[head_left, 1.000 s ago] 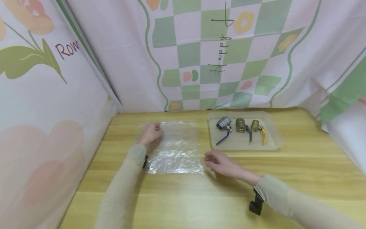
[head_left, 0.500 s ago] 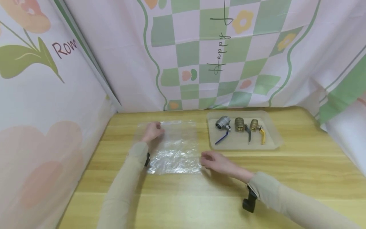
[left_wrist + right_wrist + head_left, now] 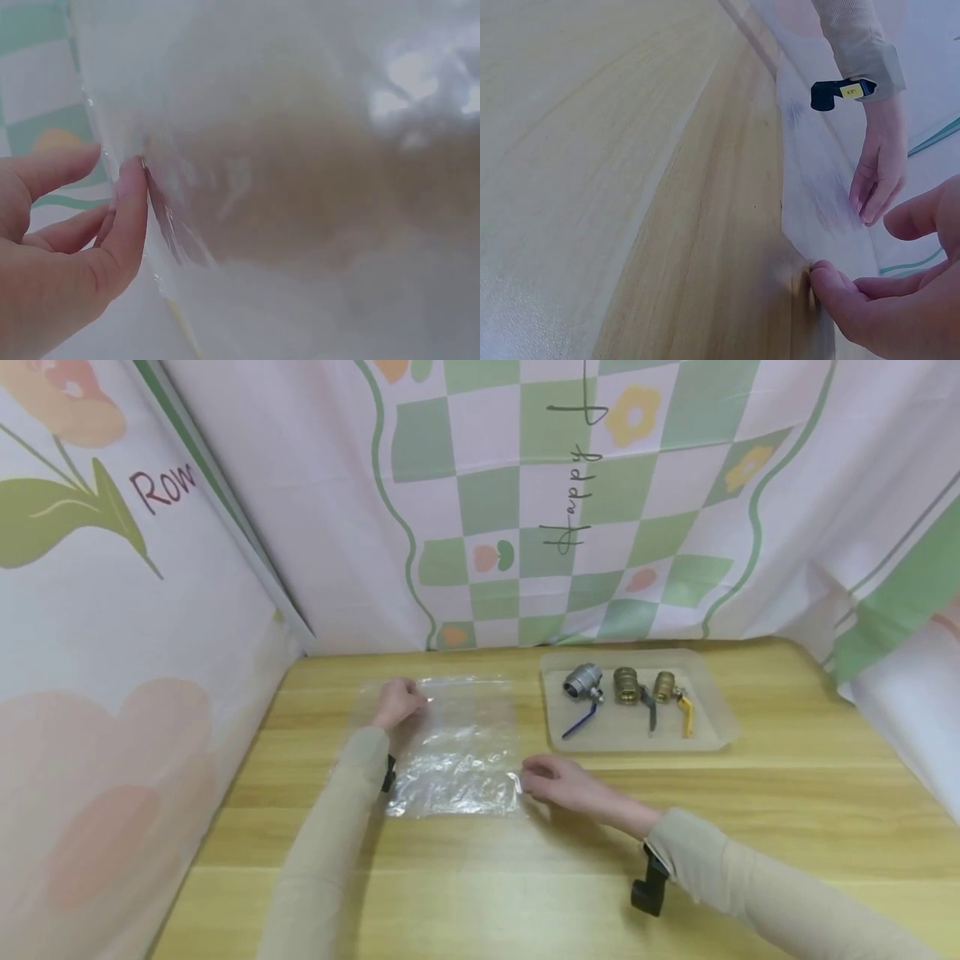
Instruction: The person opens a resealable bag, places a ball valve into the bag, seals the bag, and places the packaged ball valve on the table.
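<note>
A clear plastic bag (image 3: 457, 752) lies flat on the table, its surface wrinkled and shiny toward the near side. My left hand (image 3: 400, 700) is at the bag's left part; in the left wrist view, a fingertip (image 3: 133, 169) touches the film and the thumb stays apart from it. At the bag's right edge, near its close corner, is my right hand (image 3: 558, 781). In the right wrist view, one of its fingertips (image 3: 823, 271) meets the bag's edge (image 3: 799, 244), while the thumb stands off with a gap. Neither hand grips the bag.
Right of the bag, a shallow translucent tray (image 3: 716, 739) holds a silver ball valve (image 3: 582, 682) with a blue lever, a brass ball valve (image 3: 626, 685) with a grey lever, and a smaller brass one (image 3: 664, 687) with a yellow lever. Printed curtains (image 3: 337, 527) border the wooden table (image 3: 480, 902).
My right hand has shifted left, from beside the bag to its right edge. The left hand stays at much the same place on the bag. The bag and valves keep their places.
</note>
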Motion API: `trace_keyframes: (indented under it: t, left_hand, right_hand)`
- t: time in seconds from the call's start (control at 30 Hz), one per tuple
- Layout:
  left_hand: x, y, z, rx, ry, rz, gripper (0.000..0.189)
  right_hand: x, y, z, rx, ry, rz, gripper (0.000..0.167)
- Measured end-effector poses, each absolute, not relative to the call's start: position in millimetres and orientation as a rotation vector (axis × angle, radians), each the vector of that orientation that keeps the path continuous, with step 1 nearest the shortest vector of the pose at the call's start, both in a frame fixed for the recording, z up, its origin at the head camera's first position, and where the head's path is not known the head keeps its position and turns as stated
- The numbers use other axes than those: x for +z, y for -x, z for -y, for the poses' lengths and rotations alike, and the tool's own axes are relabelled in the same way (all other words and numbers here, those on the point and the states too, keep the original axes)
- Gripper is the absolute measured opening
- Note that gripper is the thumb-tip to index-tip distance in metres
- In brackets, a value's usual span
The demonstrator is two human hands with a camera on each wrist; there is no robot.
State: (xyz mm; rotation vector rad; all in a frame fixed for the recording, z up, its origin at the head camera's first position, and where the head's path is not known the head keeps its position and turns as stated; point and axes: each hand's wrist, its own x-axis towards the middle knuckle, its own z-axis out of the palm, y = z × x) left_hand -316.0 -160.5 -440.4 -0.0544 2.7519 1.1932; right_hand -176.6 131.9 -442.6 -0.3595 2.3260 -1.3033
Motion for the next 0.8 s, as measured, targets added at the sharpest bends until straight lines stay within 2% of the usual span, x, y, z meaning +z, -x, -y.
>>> trace_keyframes:
  t: [0.07, 0.2, 0.3, 0.4, 0.7, 0.8]
  left_hand:
    - [-441.3, 316.7, 160.7, 1.227, 0.079, -2.729, 0.025]
    - [-443.6, 318.2, 160.7, 1.246, 0.095, -2.712, 0.006]
    - [-444.9, 319.3, 160.3, 1.257, 0.091, -2.684, 0.032]
    - [-445.7, 318.7, 161.1, 1.291, 0.087, -2.649, 0.046]
    - [-449.0, 319.3, 166.9, 1.463, 0.107, -2.547, 0.044]
    - [-447.9, 320.3, 168.1, 1.463, 0.125, -2.549, 0.049]
  right_hand:
    - [-443.4, 176.4, -131.8, -1.315, 0.350, -2.317, 0.058]
    - [-443.9, 176.1, -132.5, -1.319, 0.350, -2.313, 0.058]
    - [-443.6, 175.9, -132.8, -1.318, 0.349, -2.314, 0.058]
    - [-443.1, 175.6, -132.2, -1.309, 0.348, -2.319, 0.058]
    - [-441.8, 175.1, -131.6, -1.322, 0.337, -2.313, 0.059]
    - [-441.7, 175.1, -130.9, -1.321, 0.331, -2.308, 0.060]
